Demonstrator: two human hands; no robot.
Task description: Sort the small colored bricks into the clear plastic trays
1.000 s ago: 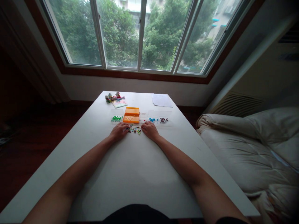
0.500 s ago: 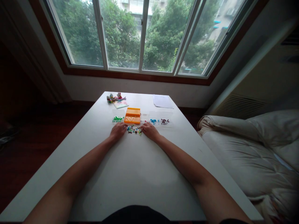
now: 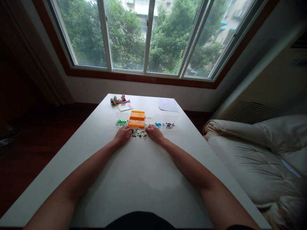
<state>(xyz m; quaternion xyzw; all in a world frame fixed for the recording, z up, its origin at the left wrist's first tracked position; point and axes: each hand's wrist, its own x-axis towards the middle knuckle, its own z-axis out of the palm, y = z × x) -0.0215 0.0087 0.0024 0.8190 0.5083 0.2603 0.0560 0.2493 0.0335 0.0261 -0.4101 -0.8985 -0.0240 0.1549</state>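
A loose pile of small mixed-colour toy bricks lies on the white table. My left hand rests at the pile's left edge, its bent fingertips drawn together over a few pieces. On the other side, my right hand has curled fingers near the pile's right edge. Whatever either hand pinches is too small to make out. Just beyond stands an open orange box with some small pale pieces inside. Green bricks fill a clear tray left of it. Blue bricks and dark brown bricks sit in clear compartments to the right.
Toward the table's far left corner are small built brick figures and a colourful leaflet. White paper sheets lie at the far right. A pale sofa stands right of the table, and a window is beyond.
My left fingertips have moved slightly over the pile's left edge, covering some blue pieces. My right hand stays nearly in place. The whole view has shifted a little.
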